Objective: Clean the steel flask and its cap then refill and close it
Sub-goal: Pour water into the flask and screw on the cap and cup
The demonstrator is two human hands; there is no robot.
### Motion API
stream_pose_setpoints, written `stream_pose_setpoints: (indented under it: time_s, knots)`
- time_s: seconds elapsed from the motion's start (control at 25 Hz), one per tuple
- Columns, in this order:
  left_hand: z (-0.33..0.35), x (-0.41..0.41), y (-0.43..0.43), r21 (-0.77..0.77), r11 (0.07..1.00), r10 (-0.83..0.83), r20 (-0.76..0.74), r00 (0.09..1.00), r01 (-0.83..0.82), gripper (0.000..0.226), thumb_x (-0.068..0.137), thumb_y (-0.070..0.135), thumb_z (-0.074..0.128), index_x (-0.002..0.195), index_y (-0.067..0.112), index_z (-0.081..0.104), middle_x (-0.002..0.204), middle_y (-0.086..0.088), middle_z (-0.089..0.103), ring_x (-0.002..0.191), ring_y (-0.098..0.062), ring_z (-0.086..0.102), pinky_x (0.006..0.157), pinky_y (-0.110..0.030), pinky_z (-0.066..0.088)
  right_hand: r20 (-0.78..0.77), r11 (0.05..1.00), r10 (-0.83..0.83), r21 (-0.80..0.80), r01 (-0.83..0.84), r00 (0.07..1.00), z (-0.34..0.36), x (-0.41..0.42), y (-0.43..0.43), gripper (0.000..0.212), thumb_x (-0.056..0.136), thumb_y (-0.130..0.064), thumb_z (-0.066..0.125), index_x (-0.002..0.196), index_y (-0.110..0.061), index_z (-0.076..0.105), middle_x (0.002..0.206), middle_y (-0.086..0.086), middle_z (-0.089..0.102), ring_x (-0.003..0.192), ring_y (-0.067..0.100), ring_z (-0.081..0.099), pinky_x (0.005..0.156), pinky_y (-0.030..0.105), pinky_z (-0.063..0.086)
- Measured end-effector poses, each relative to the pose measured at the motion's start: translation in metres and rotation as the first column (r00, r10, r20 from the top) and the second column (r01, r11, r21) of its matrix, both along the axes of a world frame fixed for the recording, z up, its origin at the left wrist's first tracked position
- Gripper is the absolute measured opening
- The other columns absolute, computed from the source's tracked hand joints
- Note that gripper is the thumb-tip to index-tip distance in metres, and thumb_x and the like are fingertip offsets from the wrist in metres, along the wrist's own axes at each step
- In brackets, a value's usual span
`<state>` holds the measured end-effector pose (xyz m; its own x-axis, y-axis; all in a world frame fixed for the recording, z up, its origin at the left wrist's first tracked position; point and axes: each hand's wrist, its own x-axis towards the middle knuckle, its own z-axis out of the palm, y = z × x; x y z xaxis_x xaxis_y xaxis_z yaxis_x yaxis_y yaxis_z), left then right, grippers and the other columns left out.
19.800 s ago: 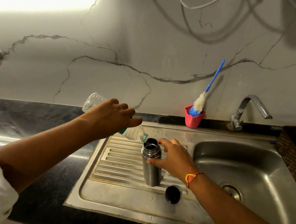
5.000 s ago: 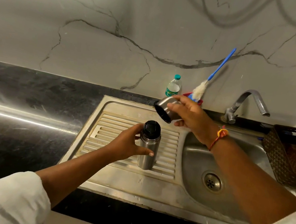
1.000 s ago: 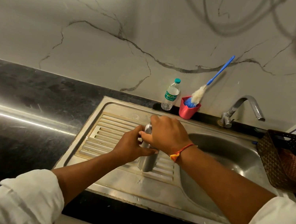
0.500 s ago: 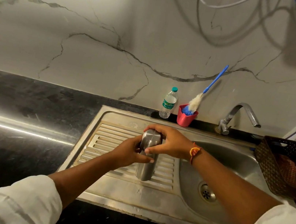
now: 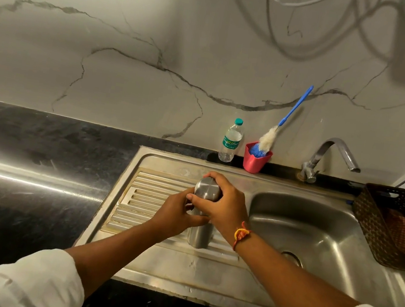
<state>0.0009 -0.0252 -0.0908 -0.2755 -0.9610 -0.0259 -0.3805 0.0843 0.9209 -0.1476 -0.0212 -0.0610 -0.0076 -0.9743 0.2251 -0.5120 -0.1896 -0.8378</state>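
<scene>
The steel flask point(image 5: 200, 234) stands upright on the ribbed drainboard point(image 5: 147, 197) of the steel sink. Its steel outer cap point(image 5: 207, 188) sits on top of it. My left hand point(image 5: 176, 212) grips the flask's body from the left. My right hand point(image 5: 222, 205) wraps round the cap from the right, fingers curled over its far side and thumb on its near side. The black inner stopper is hidden under the cap.
A small plastic water bottle point(image 5: 231, 142) and a red cup point(image 5: 255, 160) holding a blue-handled brush point(image 5: 286, 118) stand at the wall behind the sink. The tap point(image 5: 327, 156) overhangs the basin point(image 5: 314, 238). A brown woven basket point(image 5: 395, 227) sits at the right. Black counter point(image 5: 38, 155) lies left.
The right hand has shifted its grip round the cap on the flask. The left hand stays on the flask body. The camera has tilted up slightly.
</scene>
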Motion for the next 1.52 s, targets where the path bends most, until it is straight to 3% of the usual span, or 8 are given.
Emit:
stream_pose_setpoints:
  time_s: [0.2, 0.28, 0.4, 0.56, 1.08, 1.28, 1.44, 1.52]
  knots:
    - [-0.001, -0.004, 0.0, 0.047, 0.997, 0.068, -0.042, 0.997, -0.066, 0.043, 0.08, 0.007, 0.084, 0.11, 0.027, 0.06, 0.11, 0.009, 0.068, 0.108, -0.008, 0.066, 0.095, -0.022, 0.054, 0.137, 0.983, -0.15, 0.127, 0.133, 0.979, 0.0, 0.017, 0.0, 0.064, 0.076, -0.028, 0.083, 0.133, -0.027, 0.053, 0.129, -0.002, 0.06, 0.115, 0.019, 0.057, 0.093, 0.035, 0.056]
    - [-0.001, -0.004, -0.003, 0.056, 0.995, 0.081, -0.057, 0.995, -0.078, 0.042, 0.079, 0.008, 0.084, 0.107, 0.029, 0.061, 0.108, 0.011, 0.069, 0.106, -0.008, 0.067, 0.09, -0.019, 0.055, 0.187, 0.977, -0.098, 0.207, 0.058, 0.977, 0.009, 0.015, -0.005, 0.062, 0.076, -0.025, 0.084, 0.129, -0.03, 0.052, 0.126, -0.003, 0.059, 0.114, 0.02, 0.057, 0.089, 0.033, 0.057]
    - [0.003, -0.005, -0.005, 0.052, 0.994, 0.1, -0.081, 0.992, -0.096, 0.042, 0.077, 0.012, 0.086, 0.109, 0.028, 0.064, 0.106, 0.009, 0.072, 0.103, -0.008, 0.068, 0.091, -0.023, 0.057, 0.119, 0.963, 0.087, 0.244, -0.114, 0.989, 0.024, 0.0, -0.014, 0.063, 0.075, -0.031, 0.084, 0.127, -0.033, 0.049, 0.119, -0.009, 0.056, 0.106, 0.013, 0.056, 0.08, 0.02, 0.053]
    - [0.005, -0.004, -0.012, 0.032, 0.993, 0.119, -0.083, 0.989, -0.117, 0.049, 0.075, 0.015, 0.089, 0.117, 0.028, 0.066, 0.107, 0.011, 0.073, 0.104, -0.005, 0.068, 0.092, -0.024, 0.056, 0.09, 0.934, 0.216, 0.273, -0.232, 0.972, 0.031, -0.016, -0.029, 0.069, 0.076, -0.032, 0.083, 0.134, -0.032, 0.045, 0.131, -0.006, 0.056, 0.115, 0.016, 0.056, 0.094, 0.031, 0.054]
    - [-0.003, 0.002, -0.045, 0.044, 0.975, 0.219, -0.027, 0.975, -0.218, 0.062, 0.074, 0.018, 0.09, 0.129, 0.022, 0.063, 0.115, 0.009, 0.071, 0.107, -0.011, 0.067, 0.091, -0.029, 0.057, 0.106, 0.909, 0.309, 0.258, -0.326, 0.945, 0.018, -0.015, -0.07, 0.066, 0.077, -0.026, 0.082, 0.134, -0.029, 0.05, 0.127, -0.007, 0.058, 0.115, 0.015, 0.054, 0.085, 0.021, 0.05]
    - [-0.006, 0.0, -0.046, 0.066, 0.975, 0.214, -0.011, 0.977, -0.213, 0.065, 0.073, 0.022, 0.09, 0.131, 0.024, 0.059, 0.117, 0.007, 0.07, 0.108, -0.013, 0.066, 0.088, -0.028, 0.057, 0.102, 0.91, 0.321, 0.243, -0.337, 0.941, 0.015, -0.017, -0.07, 0.067, 0.078, -0.026, 0.082, 0.136, -0.03, 0.048, 0.134, -0.003, 0.055, 0.12, 0.017, 0.052, 0.09, 0.025, 0.05]
    - [0.004, 0.002, -0.043, 0.04, 0.989, 0.137, 0.096, 0.986, -0.141, 0.085, 0.069, 0.025, 0.093, 0.141, 0.022, 0.048, 0.129, 0.004, 0.063, 0.119, -0.018, 0.06, 0.097, -0.036, 0.055, 0.024, 0.901, 0.362, 0.246, -0.356, 0.932, 0.019, -0.026, -0.066, 0.083, 0.077, -0.033, 0.083, 0.147, -0.03, 0.038, 0.146, 0.0, 0.049, 0.134, 0.021, 0.045, 0.104, 0.038, 0.046]
    - [0.016, 0.007, -0.037, -0.01, 0.998, 0.055, 0.229, 0.972, -0.054, 0.104, 0.064, 0.024, 0.095, 0.15, 0.022, 0.036, 0.142, 0.001, 0.053, 0.13, -0.019, 0.051, 0.104, -0.037, 0.05, -0.034, 0.912, 0.358, 0.228, -0.341, 0.933, 0.027, -0.034, -0.059, 0.085, 0.079, -0.042, 0.079, 0.149, -0.03, 0.033, 0.15, 0.001, 0.045, 0.137, 0.021, 0.042, 0.108, 0.042, 0.043]
